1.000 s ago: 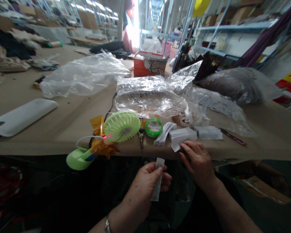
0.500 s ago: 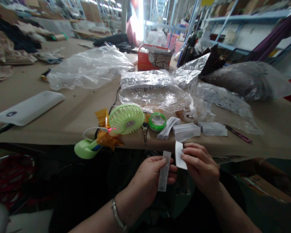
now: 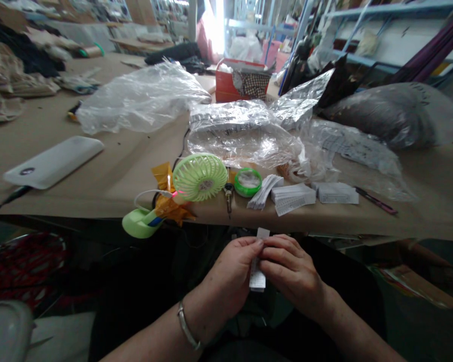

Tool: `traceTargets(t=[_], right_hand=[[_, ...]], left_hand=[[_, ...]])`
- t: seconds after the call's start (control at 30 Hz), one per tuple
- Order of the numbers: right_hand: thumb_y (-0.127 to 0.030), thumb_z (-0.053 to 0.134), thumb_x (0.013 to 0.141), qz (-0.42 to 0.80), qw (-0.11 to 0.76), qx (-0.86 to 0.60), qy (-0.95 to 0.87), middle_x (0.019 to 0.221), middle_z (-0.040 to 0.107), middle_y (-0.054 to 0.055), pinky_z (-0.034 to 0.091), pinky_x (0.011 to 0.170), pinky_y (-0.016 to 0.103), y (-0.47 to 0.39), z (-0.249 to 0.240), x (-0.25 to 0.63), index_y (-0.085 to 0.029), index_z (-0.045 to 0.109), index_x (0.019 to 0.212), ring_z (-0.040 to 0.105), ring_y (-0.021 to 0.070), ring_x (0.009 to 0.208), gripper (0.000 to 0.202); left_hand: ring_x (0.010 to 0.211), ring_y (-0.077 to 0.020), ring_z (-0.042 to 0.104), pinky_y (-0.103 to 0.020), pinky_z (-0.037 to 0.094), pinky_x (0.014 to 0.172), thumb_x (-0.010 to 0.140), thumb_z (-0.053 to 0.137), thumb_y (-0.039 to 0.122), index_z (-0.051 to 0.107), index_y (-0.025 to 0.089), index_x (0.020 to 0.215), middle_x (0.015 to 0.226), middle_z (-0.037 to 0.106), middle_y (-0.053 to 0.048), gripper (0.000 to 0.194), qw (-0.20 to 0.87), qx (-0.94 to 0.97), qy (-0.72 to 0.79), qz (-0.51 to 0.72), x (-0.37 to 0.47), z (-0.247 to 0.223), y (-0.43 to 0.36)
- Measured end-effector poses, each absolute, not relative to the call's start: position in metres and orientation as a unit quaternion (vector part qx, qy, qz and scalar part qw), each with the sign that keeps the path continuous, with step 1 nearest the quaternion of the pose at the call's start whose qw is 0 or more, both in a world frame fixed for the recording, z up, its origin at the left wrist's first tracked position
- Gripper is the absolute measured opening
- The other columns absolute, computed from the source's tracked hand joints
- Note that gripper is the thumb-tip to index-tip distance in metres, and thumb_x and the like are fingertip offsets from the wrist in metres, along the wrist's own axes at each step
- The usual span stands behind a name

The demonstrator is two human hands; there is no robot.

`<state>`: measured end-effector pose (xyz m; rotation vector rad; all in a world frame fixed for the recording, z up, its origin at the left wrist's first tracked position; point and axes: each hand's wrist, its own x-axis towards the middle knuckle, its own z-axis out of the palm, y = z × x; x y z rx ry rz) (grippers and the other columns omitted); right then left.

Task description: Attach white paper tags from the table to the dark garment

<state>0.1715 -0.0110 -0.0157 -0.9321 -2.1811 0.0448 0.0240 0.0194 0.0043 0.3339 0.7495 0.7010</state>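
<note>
My left hand [image 3: 236, 269] is closed on narrow white labels [image 3: 257, 278], its thumb pressed on top. My right hand [image 3: 292, 271] meets it from the right, fingers pinched on the same labels, which stand roughly upright between both hands. Small print shows on the lower part of the front label, and a short end sticks out above the fingers. Just beyond, along the table edge, lie stacks of printed labels: a fanned stack [image 3: 265, 192], a middle stack [image 3: 293, 197] and a right stack [image 3: 336, 193]. A green round tin [image 3: 248, 182] with whitish contents sits left of them.
A light green fan [image 3: 200, 177] is taped at the table edge, beside a small screwdriver-like tool [image 3: 228, 197]. A pink-and-black cutter [image 3: 376, 201] lies right of the stacks. Clear plastic bags [image 3: 241, 133], a red box [image 3: 223, 86] and a white power bank [image 3: 55, 162] rest farther back.
My right hand has moved left and brought its white label against the strip in my left hand. The two hands now touch; before, they were apart.
</note>
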Motion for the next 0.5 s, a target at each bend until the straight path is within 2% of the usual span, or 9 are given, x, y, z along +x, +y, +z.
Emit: traceTargets(t=[0.2, 0.33, 0.43, 0.5], right_hand=[[-0.011, 0.054, 0.087, 0.029, 0.375, -0.361, -0.853, 0.088, 0.071, 0.004, 0.052, 0.088, 0.038, -0.014, -0.013, 0.167, -0.019, 0.065, 0.093, 0.062, 0.0197, 0.102, 0.015], [-0.016, 0.056, 0.086, 0.016, 0.384, -0.373, -0.844, 0.097, 0.07, 0.007, 0.052, 0.09, 0.039, -0.014, -0.011, 0.181, -0.016, 0.06, 0.107, 0.059, 0.0214, 0.107, 0.021], [-0.019, 0.053, 0.089, -0.058, 0.375, -0.479, -0.791, 0.108, 0.065, 0.011, 0.049, 0.093, 0.044, -0.006, -0.011, 0.22, -0.017, 0.052, 0.121, 0.053, 0.0244, 0.116, 0.032], [-0.028, 0.052, 0.09, -0.146, 0.342, -0.582, -0.723, 0.116, 0.06, 0.014, 0.045, 0.095, 0.05, 0.003, -0.013, 0.252, -0.016, 0.048, 0.127, 0.049, 0.0283, 0.117, 0.039]], left_hand=[[0.053, -0.0076, 0.055, -0.018, 0.037, 0.05, 0.063, 0.077, 0.019, 0.068, 0.008, 0.074, 0.064, 0.064, -0.002, 0.018, 0.854, 0.15, 0.365, 0.339, 0.025, -0.003, 0.017], [0.054, -0.0095, 0.059, -0.02, 0.044, 0.053, 0.07, 0.074, 0.023, 0.068, 0.009, 0.081, 0.066, 0.067, -0.004, 0.019, 0.845, 0.165, 0.384, 0.333, 0.024, -0.002, 0.018], [0.056, -0.0149, 0.064, -0.026, 0.051, 0.054, 0.074, 0.07, 0.024, 0.065, 0.01, 0.084, 0.066, 0.07, -0.007, 0.018, 0.825, 0.164, 0.457, 0.289, 0.024, -0.002, 0.022], [0.056, -0.0161, 0.065, -0.026, 0.052, 0.053, 0.075, 0.069, 0.022, 0.063, 0.01, 0.082, 0.065, 0.07, -0.007, 0.015, 0.818, 0.165, 0.474, 0.281, 0.024, -0.002, 0.023]])
